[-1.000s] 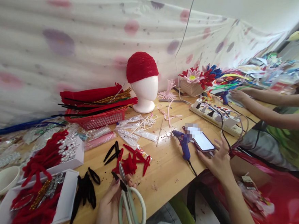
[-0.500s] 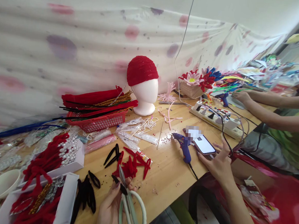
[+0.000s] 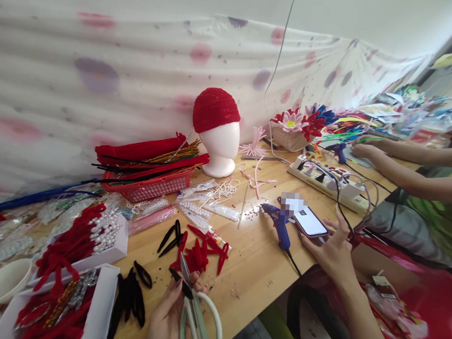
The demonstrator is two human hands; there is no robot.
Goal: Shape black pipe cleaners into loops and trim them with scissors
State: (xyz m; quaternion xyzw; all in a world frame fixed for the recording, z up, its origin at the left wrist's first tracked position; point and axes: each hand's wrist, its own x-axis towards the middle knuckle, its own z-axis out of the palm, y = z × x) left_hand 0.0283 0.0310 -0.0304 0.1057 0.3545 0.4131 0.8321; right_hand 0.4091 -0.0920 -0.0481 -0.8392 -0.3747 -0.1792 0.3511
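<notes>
Little has shifted since the earlier frame: the left hand (image 3: 167, 315) still pinches a black chenille loop (image 3: 181, 284) against pale-green-handled scissors (image 3: 196, 314), blades pointing away toward the red chenille pieces (image 3: 199, 250). Well to the right, the right hand (image 3: 331, 249), fingers spread, touches a white-screened smartphone (image 3: 309, 222) on the wooden table (image 3: 254, 267).

Soft, even daylight fills the scene, brightest at the far right, where the clutter washes out to pale glare. The draped cloth (image 3: 139, 81) along the far side is evenly lit, its folds showing only faint grey shading. Shadows on the wooden table (image 3: 254, 264) are weak and short. The phone (image 3: 310, 221) screen glows white, and a small patch just beyond it is pixelated. The wide lens bends straight lines and stretches things at the edges. The near left corner is slightly soft; the centre is sharp.
</notes>
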